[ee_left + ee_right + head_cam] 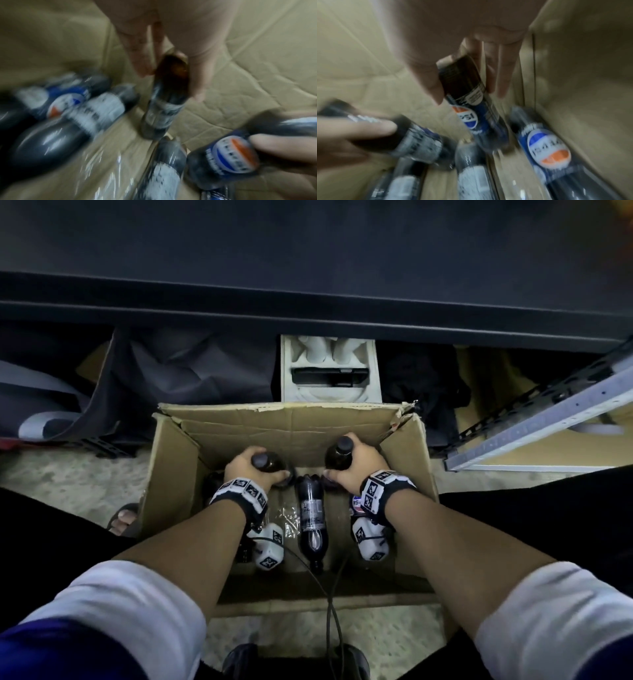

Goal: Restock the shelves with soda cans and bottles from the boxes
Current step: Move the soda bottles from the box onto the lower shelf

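While both hands are down inside the cardboard box (178, 446), each one has its own dark cola bottle by the upper part. From the head view, the left hand (251, 467) is wrapped around the left-hand bottle (270, 463) at about 10 o'clock in the box, and the right hand (356, 465) is wrapped around the right-hand bottle (339, 457) at about 1 o'clock. A third bottle lying flat (311, 518) sits between the two wrists, cap pointing toward 6 o'clock. Behind the box at 12 o'clock there's a white moulded packing tray (329, 371) under a dark shelf edge (308, 316).

The wrist cams add stuff the head cam can't see. Left wrist view shows the fingers and thumb actually curled round the bottle shoulder, label hanging below toward 6, and the other hand's bottle poking in at 4 o'clock. It also shows a pile of loose bottles (68, 108) lying at 8 o'clock plus some clear plastic wrap (106, 169) on the box floor, which the arms mostly hide from above. Right wrist view shows one more bottle (547, 148) lying along the box wall at 5 o'clock, logo up. Both wrist shots are pretty motion-blurred, so can't tell whether the held bottles are off the floor.
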The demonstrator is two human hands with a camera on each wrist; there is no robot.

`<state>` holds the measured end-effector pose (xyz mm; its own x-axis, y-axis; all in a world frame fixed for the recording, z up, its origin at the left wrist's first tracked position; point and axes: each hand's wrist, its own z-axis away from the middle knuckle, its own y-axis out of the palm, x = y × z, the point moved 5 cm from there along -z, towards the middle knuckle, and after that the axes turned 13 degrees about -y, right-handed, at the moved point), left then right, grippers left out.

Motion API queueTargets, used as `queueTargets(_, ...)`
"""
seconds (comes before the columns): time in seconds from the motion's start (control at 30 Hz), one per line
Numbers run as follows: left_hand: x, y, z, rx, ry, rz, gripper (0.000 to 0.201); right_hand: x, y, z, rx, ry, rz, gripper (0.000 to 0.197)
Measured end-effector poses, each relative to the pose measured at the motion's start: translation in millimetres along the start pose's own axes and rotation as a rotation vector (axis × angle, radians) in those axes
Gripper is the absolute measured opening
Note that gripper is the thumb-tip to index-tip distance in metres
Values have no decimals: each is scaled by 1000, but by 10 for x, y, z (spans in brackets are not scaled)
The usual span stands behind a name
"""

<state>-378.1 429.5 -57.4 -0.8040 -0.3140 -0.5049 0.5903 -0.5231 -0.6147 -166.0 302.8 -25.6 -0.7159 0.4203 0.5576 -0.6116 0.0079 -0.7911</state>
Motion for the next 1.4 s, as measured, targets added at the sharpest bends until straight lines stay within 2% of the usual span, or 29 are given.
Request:
queueTargets(0.1,-77,78,15,39,39,-6,63,190,-263,105,19,-57,44,70)
queueTargets(0.2,-281,118,81,81,145,-147,58,394,-510,233,33,-110,147,72)
queueTargets(0.37,-595,79,334,111,347,-419,60,786,-942,491,61,-234,496,87)
queueTargets(0.47,-823,-70,539,116,450,-475,57,985,-1200,577,33,-308,569,93)
queueTargets(0.57,-1072,-283,777,137,552,-589,46,1186,-1458,622,9,-401,594,91)
queueTargets(0.67,-1321,-619,1009,146,658,-619,51,1389,-1718,637,-27,-498,560,85)
queueTargets(0.77,-1508,-1080,1201,122,717,-569,59,1509,-1943,601,-103,-528,413,89)
queueTargets(0.83,-1582,-1439,1326,91,743,-447,63,1565,-2067,570,-177,-511,199,77)
queueTargets(0.97,-1670,-2088,1507,68,766,-104,44,1752,-2174,495,-295,-503,-203,50)
queueTargets(1.07,-1790,-2489,1673,63,830,109,35,1988,-2249,445,-322,-575,-434,39)
queueTargets(1.27,-2005,-3156,1948,-35,964,355,18,2386,-2571,403,-471,-765,-667,29)
queueTargets(1.4,-2103,-3318,1975,-133,981,403,7,2662,-2740,331,-500,-854,-638,34)
